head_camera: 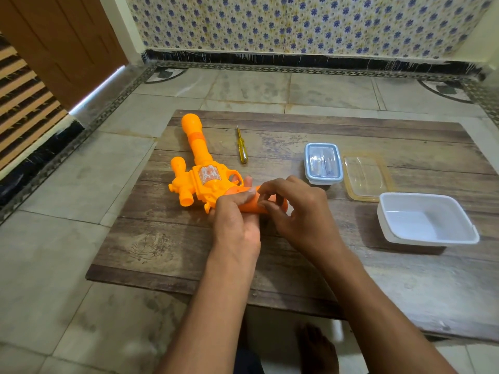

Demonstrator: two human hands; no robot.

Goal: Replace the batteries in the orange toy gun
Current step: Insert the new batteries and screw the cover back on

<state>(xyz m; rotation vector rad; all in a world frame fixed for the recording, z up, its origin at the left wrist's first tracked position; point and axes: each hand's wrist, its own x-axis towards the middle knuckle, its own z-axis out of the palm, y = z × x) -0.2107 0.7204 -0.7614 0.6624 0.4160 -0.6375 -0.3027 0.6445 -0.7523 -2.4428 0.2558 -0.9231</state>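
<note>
Right now the orange toy gun lies flat on the wooden tabletop, barrel pointing to about eleven o'clock and grip toward five o'clock, under both hands. The left hand wraps its fingers round the grip; the right hand, just at three o'clock of it, curls its fingertips onto the same grip, seemingly working at the battery cover, which is hidden from view.

A likely slip: the cover may be screwed, and prying with fingers could snap a plastic tab. If it pops free suddenly, cells or a small screw could roll off the tabletop onto the tiled floor.

Counted outward: one toy gun; one yellow screwdriver at twelve o'clock of the hands, lying apart from the gun; one lidded blue-rimmed box at two o'clock, its contents unclear; one clear loose lid just beside it; one open white tub at three o'clock. A bare foot shows at six o'clock below the tabletop edge.
</note>
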